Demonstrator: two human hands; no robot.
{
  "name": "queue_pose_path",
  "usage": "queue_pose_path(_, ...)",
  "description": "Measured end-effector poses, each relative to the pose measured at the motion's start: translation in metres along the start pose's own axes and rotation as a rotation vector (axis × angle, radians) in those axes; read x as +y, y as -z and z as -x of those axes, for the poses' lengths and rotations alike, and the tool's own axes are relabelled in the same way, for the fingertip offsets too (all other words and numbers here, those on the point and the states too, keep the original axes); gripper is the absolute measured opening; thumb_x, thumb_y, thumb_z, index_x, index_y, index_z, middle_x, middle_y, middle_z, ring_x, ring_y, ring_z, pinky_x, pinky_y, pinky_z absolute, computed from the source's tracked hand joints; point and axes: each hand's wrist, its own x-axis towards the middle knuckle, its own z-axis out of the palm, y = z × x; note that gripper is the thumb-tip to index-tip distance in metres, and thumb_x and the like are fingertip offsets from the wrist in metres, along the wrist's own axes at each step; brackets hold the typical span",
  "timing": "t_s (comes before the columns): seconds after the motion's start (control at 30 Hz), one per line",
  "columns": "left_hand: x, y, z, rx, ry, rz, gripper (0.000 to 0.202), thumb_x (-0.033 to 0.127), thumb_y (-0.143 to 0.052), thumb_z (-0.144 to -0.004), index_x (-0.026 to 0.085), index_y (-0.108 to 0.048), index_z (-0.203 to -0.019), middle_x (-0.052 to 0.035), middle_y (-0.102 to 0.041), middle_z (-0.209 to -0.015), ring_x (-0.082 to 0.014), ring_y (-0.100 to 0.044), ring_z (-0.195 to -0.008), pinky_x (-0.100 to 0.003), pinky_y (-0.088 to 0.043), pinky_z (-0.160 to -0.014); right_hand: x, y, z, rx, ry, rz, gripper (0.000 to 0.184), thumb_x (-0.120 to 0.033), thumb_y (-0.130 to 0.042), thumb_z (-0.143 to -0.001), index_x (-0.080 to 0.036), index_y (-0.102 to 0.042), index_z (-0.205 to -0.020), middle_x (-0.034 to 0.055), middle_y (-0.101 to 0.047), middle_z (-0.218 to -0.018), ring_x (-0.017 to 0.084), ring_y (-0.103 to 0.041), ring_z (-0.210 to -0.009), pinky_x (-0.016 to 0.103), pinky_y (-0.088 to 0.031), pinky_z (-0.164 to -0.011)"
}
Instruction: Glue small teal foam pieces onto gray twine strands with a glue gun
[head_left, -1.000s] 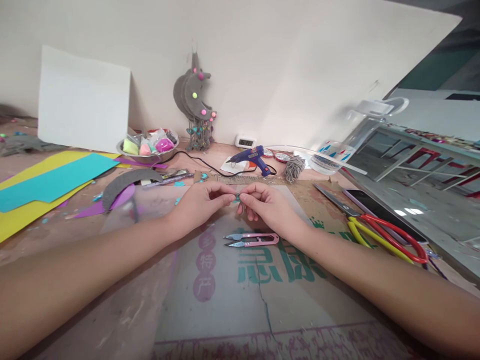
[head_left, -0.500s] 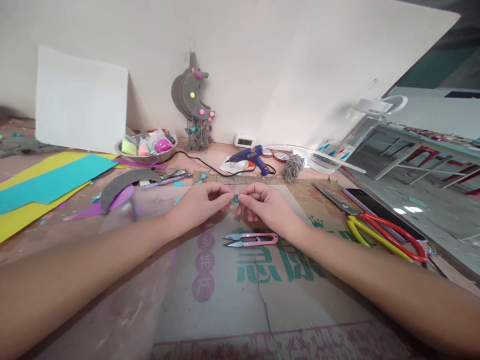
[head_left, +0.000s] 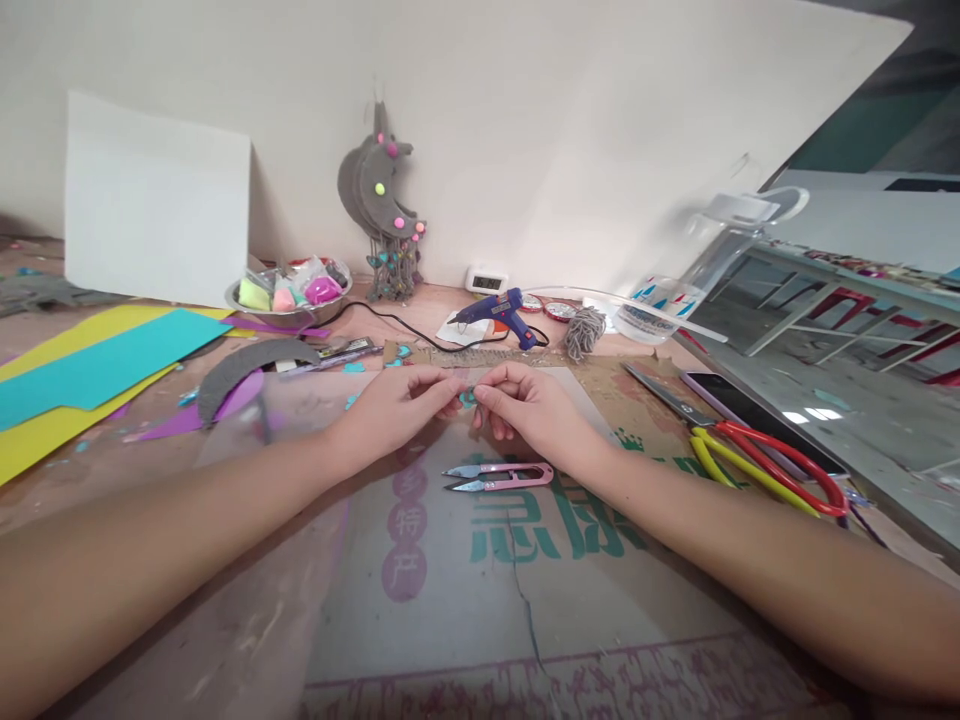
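Note:
My left hand and my right hand meet above a board, thumbs against forefingers. Between their fingertips is a small teal piece, partly covered, so its exact shape does not show. Something thin and greyish hangs below my right fingertips, too small to make out. Just below the hands, a pair of pink-handled thread snips lies with its blades apart, pointing left. Beneath everything spreads a translucent sheet over printed cardboard.
A blue glue gun, a grey yarn bundle and a clock stand behind. Scissors and a phone lie right, near a clear jug. A grey moon ornament leans at the wall; a bowl holds bagged clay.
The fingertips have drawn slightly apart, and more of the teal piece shows between them. The whole view has shifted a little; the tools on the table stay put.

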Motion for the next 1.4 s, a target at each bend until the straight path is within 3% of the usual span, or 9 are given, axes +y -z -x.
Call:
queue_pose_path(0.17, 0.0016, 0.001, 0.0012, 0.037, -0.019, -0.004, 0.035, 0.047, -0.047, -0.082, 0.016, -0.064, -0.087, -0.0022, -0.064, -0.076, -0.0131, -0.057, -0.067, -0.021, -0.041, -0.056, -0.0015, -0.0017, 0.0018, -0.006, -0.012, 0.039, 0.02, -0.038, -0.058, -0.077, -0.019, -0.05, -0.078, -0.0033, -0.061, -0.059, 0.006, -0.044, -0.04, 0.018, -0.035, -0.041)
queue_pose_path(0.37, 0.0047, 0.0001, 0.0008, 0.015, 0.046, 0.002, 0.033, 0.045, -0.049, -0.081, 0.015, -0.062, -0.086, -0.0007, -0.061, -0.068, -0.0086, -0.046, -0.05, -0.019, -0.034, -0.045, -0.0018, -0.0017, 0.0028, -0.017, -0.002, 0.064, 0.02, -0.037, -0.057, -0.078, -0.018, -0.052, -0.081, -0.0029, -0.06, -0.059, 0.006, -0.043, -0.041, 0.018, -0.035, -0.04)
queue_pose_path(0.53, 0.0018, 0.0003, 0.0002, 0.038, 0.024, 0.013, 0.033, 0.047, -0.048, -0.081, 0.016, -0.06, -0.085, -0.0015, -0.062, -0.071, -0.0113, -0.053, -0.058, -0.021, -0.039, -0.05, -0.004, -0.0012, 0.0022, -0.059, 0.026, 0.048, 0.021, -0.038, -0.052, -0.082, -0.018, -0.055, -0.082, -0.0029, -0.059, -0.059, 0.006, -0.043, -0.042, 0.018, -0.036, -0.041)
queue_pose_path(0.9, -0.0024, 0.0008, -0.0022, 0.043, -0.074, 0.069, 0.041, 0.045, -0.037, -0.086, 0.014, -0.063, -0.085, -0.0041, -0.063, -0.076, -0.0149, -0.058, -0.073, -0.024, -0.045, -0.065, -0.0014, -0.0007, 0.0031, -0.006, 0.026, 0.092, 0.02, -0.037, -0.056, -0.079, -0.017, -0.054, -0.082, -0.003, -0.059, -0.062, 0.005, -0.042, -0.043, 0.017, -0.032, -0.04)
queue_pose_path(1.2, 0.0028, -0.0019, -0.0001, 0.025, 0.068, 0.063, 0.026, 0.04, -0.05, -0.078, 0.017, -0.062, -0.083, 0.0009, -0.058, -0.056, -0.0101, -0.05, -0.046, -0.021, -0.04, -0.044, -0.0031, -0.0012, 0.0032, 0.0, 0.017, 0.095, 0.02, -0.038, -0.055, -0.08, -0.017, -0.053, -0.08, -0.0035, -0.057, -0.06, 0.005, -0.041, -0.043, 0.018, -0.031, -0.04)
queue_pose_path(1.4, 0.0056, -0.0014, 0.0031, 0.003, 0.108, 0.076, 0.025, 0.041, -0.051, -0.077, 0.017, -0.06, -0.08, 0.003, -0.053, -0.056, -0.0072, -0.042, -0.041, -0.018, -0.033, -0.038, -0.0055, -0.0016, 0.0046, -0.011, -0.007, 0.095, 0.021, -0.039, -0.055, -0.079, -0.018, -0.053, -0.079, -0.0039, -0.057, -0.06, 0.005, -0.041, -0.043, 0.018, -0.031, -0.04)
